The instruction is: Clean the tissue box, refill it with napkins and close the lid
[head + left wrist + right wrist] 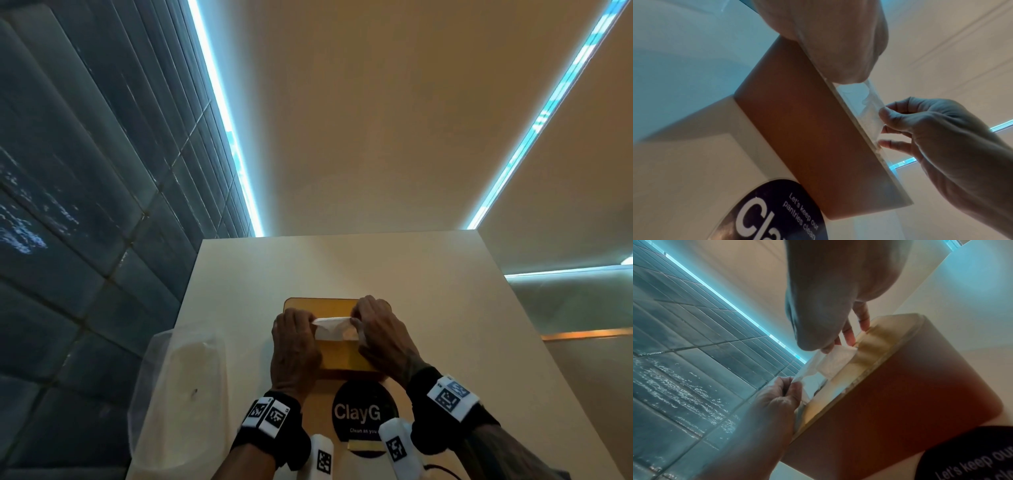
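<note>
Left hand [294,346] and right hand [380,337] each pinching the white napkin [330,327], hands hiding much of the amber tissue box [339,356] lid, slot edges unclear

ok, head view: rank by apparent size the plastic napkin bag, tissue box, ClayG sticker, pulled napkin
1. plastic napkin bag, though it lies nearer the camera
2. tissue box, partly covered by both hands
3. ClayG sticker, partly hidden by the wrists
4. napkin, pinched by the left hand and right hand
</note>
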Demonstrator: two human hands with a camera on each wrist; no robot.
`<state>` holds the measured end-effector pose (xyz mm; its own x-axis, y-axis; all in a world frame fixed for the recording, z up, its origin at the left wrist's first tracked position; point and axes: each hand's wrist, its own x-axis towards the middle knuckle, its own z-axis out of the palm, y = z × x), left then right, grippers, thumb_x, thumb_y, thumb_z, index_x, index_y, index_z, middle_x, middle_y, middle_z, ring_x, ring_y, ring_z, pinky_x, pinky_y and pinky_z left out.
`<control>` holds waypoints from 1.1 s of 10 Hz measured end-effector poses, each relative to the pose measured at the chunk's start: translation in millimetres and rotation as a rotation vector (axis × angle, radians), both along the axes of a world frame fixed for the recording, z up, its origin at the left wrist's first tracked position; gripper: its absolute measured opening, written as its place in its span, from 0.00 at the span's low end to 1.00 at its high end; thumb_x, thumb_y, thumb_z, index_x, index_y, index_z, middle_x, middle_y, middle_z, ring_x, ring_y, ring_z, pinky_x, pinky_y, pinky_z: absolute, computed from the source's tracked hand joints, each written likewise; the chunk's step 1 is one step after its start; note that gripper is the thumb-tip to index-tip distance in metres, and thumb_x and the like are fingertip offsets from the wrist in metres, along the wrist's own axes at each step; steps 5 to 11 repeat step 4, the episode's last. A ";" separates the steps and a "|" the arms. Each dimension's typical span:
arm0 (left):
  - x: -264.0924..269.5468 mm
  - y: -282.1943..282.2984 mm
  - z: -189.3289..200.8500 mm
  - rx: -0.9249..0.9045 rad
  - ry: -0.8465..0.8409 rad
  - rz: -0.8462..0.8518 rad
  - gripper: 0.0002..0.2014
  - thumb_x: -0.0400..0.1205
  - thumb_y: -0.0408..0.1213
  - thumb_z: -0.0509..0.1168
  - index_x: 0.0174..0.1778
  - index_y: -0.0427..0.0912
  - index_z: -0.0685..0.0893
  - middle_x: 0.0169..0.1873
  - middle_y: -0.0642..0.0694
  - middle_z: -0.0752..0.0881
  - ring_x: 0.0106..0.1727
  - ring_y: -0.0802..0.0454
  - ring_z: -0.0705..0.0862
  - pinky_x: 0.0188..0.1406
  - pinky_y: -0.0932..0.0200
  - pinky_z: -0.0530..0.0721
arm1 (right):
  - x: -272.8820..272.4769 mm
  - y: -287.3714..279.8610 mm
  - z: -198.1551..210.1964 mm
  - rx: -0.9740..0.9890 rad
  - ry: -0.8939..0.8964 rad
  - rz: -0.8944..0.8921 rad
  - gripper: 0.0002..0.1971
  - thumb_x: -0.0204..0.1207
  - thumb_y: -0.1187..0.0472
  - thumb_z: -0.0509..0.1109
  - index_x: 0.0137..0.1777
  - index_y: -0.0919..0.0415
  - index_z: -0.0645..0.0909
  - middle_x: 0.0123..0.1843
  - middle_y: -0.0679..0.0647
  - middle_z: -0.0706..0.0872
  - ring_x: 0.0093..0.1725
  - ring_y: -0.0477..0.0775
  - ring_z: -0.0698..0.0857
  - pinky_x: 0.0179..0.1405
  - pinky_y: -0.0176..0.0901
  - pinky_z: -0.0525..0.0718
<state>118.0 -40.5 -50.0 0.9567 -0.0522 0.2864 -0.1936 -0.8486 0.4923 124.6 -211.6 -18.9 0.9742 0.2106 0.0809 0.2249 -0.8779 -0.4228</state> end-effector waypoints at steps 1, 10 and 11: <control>1.1 -0.1 -0.4 -0.019 0.005 0.009 0.10 0.76 0.31 0.68 0.48 0.44 0.73 0.44 0.40 0.80 0.44 0.44 0.78 0.43 0.51 0.81 | 0.2 0.0 -0.3 0.026 -0.017 -0.003 0.03 0.83 0.60 0.63 0.50 0.59 0.75 0.50 0.55 0.80 0.48 0.56 0.77 0.40 0.44 0.79; 2.5 2.5 2.6 -0.114 -0.005 0.013 0.10 0.81 0.43 0.53 0.52 0.45 0.76 0.48 0.42 0.80 0.48 0.47 0.77 0.48 0.53 0.79 | -5.0 -7.1 -2.1 0.090 -0.032 -0.005 0.10 0.81 0.57 0.67 0.60 0.58 0.78 0.58 0.54 0.80 0.56 0.54 0.78 0.46 0.41 0.81; 2.5 2.5 2.6 -0.114 -0.005 0.013 0.10 0.81 0.43 0.53 0.52 0.45 0.76 0.48 0.42 0.80 0.48 0.47 0.77 0.48 0.53 0.79 | -5.0 -7.1 -2.1 0.090 -0.032 -0.005 0.10 0.81 0.57 0.67 0.60 0.58 0.78 0.58 0.54 0.80 0.56 0.54 0.78 0.46 0.41 0.81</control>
